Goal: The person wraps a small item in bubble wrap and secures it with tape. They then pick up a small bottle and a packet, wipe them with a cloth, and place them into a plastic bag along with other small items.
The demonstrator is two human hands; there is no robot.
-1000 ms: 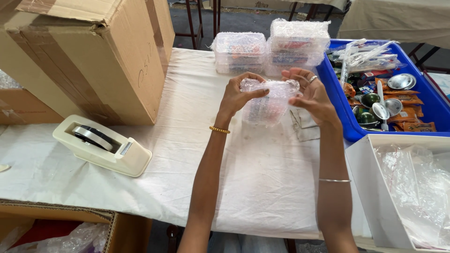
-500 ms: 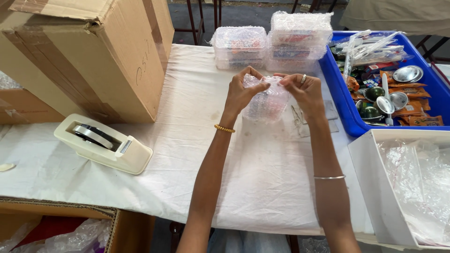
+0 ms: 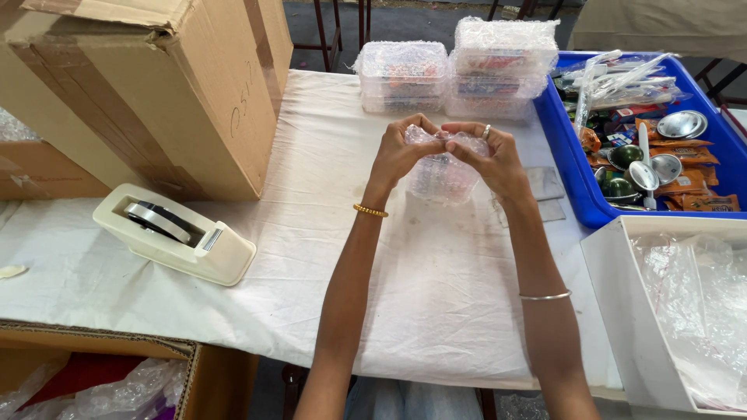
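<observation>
Left hand [image 3: 403, 154] and right hand [image 3: 484, 155] both grip a bubble-wrapped bundle [image 3: 442, 173] above the cloth-covered surface [image 3: 311, 233], tape dispenser [image 3: 173, 233] well apart

A small bubble-wrapped bundle [image 3: 443, 173], clear and crinkled, held upright above the table.

Both forearms are showing bare, with no sleeves. The left hand [image 3: 401, 155] is wearing a beaded gold bracelet [image 3: 370, 211] at the wrist. The right hand [image 3: 492, 159] is wearing a ring [image 3: 486, 132], and a thin silver bangle [image 3: 545, 295] is sitting further down that forearm.
</observation>
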